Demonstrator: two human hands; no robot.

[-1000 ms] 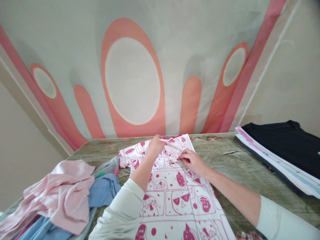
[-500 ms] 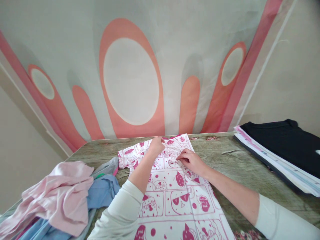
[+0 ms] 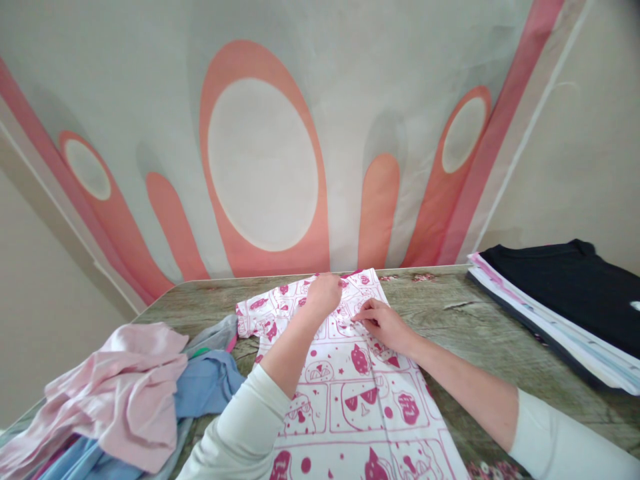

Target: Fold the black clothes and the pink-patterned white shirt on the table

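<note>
A white short-sleeved shirt [image 3: 340,413] with magenta cartoon prints lies spread on the table, one sleeve [image 3: 257,310] stretched to the left. Its right side runs in a straight edge with no sleeve showing there. My left hand [image 3: 324,293] is closed at the upper part of the shirt, near the neckline; its fingertips are partly hidden. Just to the right and lower, my right hand [image 3: 384,325] pinches the shirt's fabric between thumb and fingers.
A loose heap of clothes, with a pink garment [image 3: 130,387] on top and a blue one [image 3: 207,383] beside it, lies at the left. On the right is a neat stack of folded clothes topped by a black shirt [image 3: 560,287]. The wooden-patterned table [image 3: 435,300] meets a wall with a pink-and-white backdrop [image 3: 345,133].
My left hand has shifted a little to the right across the shirt's upper part, closer to my right hand. My right hand and the shirt have hardly moved.
</note>
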